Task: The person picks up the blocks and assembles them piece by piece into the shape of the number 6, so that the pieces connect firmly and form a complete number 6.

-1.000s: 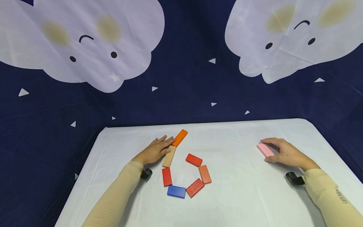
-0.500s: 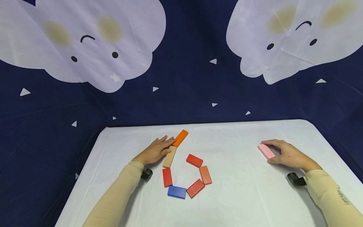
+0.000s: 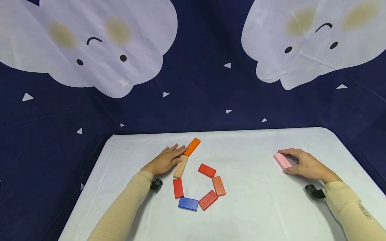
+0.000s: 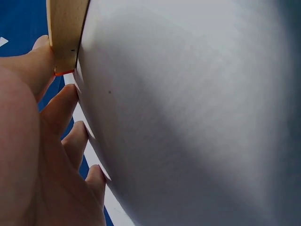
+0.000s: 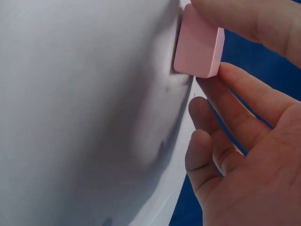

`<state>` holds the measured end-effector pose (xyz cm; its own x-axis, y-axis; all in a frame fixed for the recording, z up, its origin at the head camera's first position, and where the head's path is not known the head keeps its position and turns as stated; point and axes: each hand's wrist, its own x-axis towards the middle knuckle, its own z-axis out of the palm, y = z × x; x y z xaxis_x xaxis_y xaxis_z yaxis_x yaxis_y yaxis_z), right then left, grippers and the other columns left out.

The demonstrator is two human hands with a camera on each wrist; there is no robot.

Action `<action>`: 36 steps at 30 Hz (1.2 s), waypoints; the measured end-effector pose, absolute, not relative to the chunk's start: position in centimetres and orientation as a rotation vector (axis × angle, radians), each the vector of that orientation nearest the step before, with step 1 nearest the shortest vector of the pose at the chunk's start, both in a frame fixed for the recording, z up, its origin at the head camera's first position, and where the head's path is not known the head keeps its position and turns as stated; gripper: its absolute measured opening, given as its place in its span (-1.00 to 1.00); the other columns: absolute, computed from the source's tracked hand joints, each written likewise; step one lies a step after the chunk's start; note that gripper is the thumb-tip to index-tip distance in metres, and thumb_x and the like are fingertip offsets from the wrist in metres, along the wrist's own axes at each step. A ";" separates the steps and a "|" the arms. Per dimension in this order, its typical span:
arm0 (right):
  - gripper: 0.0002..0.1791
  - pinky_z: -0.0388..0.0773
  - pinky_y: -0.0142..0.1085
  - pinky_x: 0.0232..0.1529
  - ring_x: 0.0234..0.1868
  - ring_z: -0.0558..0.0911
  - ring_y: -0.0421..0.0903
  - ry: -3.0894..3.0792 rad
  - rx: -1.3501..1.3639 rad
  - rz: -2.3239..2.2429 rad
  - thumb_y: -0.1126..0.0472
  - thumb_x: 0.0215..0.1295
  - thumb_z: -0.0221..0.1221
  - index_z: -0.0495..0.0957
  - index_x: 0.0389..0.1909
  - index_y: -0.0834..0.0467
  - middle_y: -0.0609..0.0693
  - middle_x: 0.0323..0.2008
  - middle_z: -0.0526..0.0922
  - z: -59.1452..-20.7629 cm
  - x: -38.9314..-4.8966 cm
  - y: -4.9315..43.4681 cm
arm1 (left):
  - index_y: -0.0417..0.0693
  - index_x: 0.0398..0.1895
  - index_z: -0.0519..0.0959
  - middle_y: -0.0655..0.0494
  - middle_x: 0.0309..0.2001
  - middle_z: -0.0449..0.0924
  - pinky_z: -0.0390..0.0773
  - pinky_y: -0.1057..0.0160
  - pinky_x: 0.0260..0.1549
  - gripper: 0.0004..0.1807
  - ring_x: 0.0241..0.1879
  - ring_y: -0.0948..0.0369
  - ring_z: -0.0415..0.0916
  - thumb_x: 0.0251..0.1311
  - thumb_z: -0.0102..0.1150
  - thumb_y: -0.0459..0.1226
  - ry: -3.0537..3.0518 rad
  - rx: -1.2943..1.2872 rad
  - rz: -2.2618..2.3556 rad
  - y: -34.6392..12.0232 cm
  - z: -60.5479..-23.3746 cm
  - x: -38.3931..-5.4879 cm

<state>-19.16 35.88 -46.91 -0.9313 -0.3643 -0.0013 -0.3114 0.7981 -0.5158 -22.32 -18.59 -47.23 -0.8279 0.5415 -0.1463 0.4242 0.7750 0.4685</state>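
Observation:
My left hand lies with fairly straight, spread fingers over the touching ends of an orange block and a plain wooden block. Its index finger reaches the orange block and its thumb the wooden one; the left wrist view has the wooden block beside the thumb, other fingertips on the cloth. Far to the right, my right hand pinches a pink block between thumb and fingers. In the right wrist view the pink block sits against the white surface, ring and little fingers loosely bent below.
Between the hands, flat blocks form a curve: a red block, a blue block, a darker red block, a coral block and another red block. A navy cloth with clouds hangs behind the white table.
The right hand and pink block shift very slightly in the view, along with a small drift of the whole scene. The left hand and the other blocks keep their places.

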 end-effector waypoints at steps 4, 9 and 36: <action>-0.15 0.48 0.00 0.06 0.18 0.50 0.21 2.894 -0.533 -0.788 0.03 -0.02 0.56 0.48 0.30 0.25 0.31 0.20 0.54 -46.7 -19.1 35.4 | 0.09 0.59 0.13 0.11 0.55 0.13 -0.21 -0.17 0.50 -0.37 0.58 0.00 -0.13 0.55 -0.09 -0.02 2.697 0.753 0.623 -18.6 -47.3 -22.4; -0.14 0.53 -0.02 -0.03 0.12 0.52 0.17 2.918 -0.546 -0.779 0.02 -0.03 0.57 0.49 0.30 0.24 0.30 0.18 0.55 -46.3 -18.8 34.7 | 0.09 0.59 0.14 0.11 0.55 0.13 -0.21 -0.19 0.50 -0.38 0.57 -0.01 -0.12 0.55 -0.09 -0.02 2.696 0.760 0.628 -18.6 -47.3 -22.4; -0.23 0.56 -0.02 -0.07 0.02 0.51 -0.07 2.959 -0.772 -0.912 0.11 -0.03 0.57 0.55 0.26 0.14 0.04 0.17 0.57 -46.1 -18.3 29.2 | 0.05 0.59 0.14 0.09 0.56 0.12 -0.20 -0.20 0.50 -0.38 0.57 -0.03 -0.12 0.56 -0.11 -0.04 2.687 0.775 0.626 -18.7 -47.0 -22.4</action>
